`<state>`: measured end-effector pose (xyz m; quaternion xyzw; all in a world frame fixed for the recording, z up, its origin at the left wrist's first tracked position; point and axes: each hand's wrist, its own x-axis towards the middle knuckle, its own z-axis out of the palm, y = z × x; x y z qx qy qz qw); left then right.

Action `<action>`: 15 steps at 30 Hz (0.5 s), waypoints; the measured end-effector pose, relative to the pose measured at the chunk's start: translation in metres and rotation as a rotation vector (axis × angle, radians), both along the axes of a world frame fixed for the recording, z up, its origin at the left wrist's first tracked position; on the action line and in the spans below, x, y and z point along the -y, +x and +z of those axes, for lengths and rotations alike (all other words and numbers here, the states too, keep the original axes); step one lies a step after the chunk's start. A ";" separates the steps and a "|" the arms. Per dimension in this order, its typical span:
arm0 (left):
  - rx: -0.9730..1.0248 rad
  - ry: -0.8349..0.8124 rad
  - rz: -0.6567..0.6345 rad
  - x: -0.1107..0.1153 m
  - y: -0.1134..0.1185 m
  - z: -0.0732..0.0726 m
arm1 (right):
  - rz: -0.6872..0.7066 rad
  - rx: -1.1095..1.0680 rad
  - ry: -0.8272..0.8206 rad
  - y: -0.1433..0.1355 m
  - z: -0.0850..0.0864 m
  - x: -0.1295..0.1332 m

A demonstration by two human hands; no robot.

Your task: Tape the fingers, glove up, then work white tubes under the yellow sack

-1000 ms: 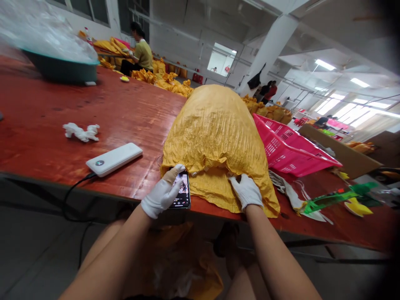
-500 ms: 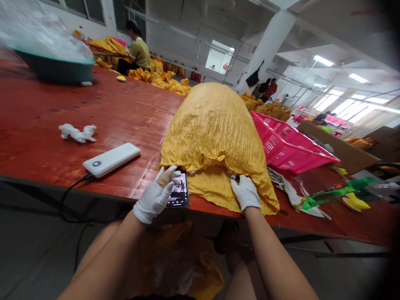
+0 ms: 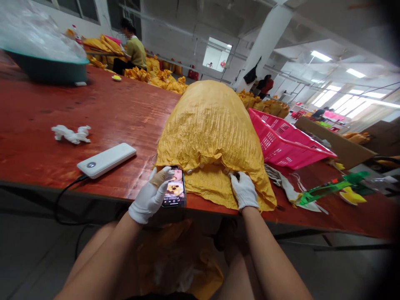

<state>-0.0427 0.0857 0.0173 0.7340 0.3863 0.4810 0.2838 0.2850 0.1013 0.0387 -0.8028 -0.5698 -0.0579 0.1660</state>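
- Phone [image 3: 175, 189] lies at the table's [image 3: 118, 104] edge, long axis pointing away, partly under the nearer left hand [image 3: 148, 197]; fingers loosely spread, hold unclear.
- Right hand [image 3: 244, 191]: fingers curled at the sack's [image 3: 211, 125] mouth; hold unclear.

Sack [image 3: 209, 121] on table [image 3: 121, 110], power bank [image 3: 108, 160] left, basket [image 3: 278, 151] right

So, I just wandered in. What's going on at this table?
Someone with white gloves on has both hands at the near edge of a red table. The left hand is over the left side of a phone with a lit screen; whether it touches the screen, I can't tell. The right hand is at the front opening of a big yellow sack, fingertips partly hidden. A white power bank lies left of the phone.
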 end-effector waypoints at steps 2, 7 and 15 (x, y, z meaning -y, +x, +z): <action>-0.038 0.043 -0.067 0.003 -0.002 0.003 | 0.019 -0.004 0.028 0.001 -0.002 0.000; 0.105 -0.046 -0.088 0.007 -0.006 0.003 | 0.051 0.001 0.002 -0.001 -0.001 0.000; 0.344 -0.216 -0.010 0.009 -0.005 0.007 | 0.108 0.040 -0.115 -0.007 0.008 0.002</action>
